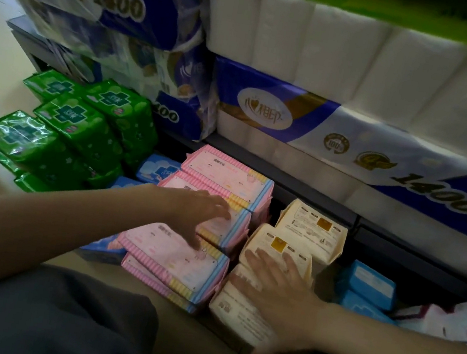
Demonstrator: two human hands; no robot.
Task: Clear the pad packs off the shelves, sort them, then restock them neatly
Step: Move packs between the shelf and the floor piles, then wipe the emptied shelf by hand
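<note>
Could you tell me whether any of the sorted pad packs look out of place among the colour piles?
Mostly tidy by colour, but blue packs are wedged low between the green packs and the pink packs, partly buried, while other blue packs sit far right.

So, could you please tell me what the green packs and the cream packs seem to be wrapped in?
Green packs: glossy plastic film, judging by bright crinkled glare streaks. Cream packs: probably matte plastic film or paper; no glare, soft folded corners.

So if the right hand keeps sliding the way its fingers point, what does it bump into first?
Probably the next cream pack further back; the right hand lies flat on cream packs, fingers pointing toward the shelf. Depth is hard to judge.
</note>
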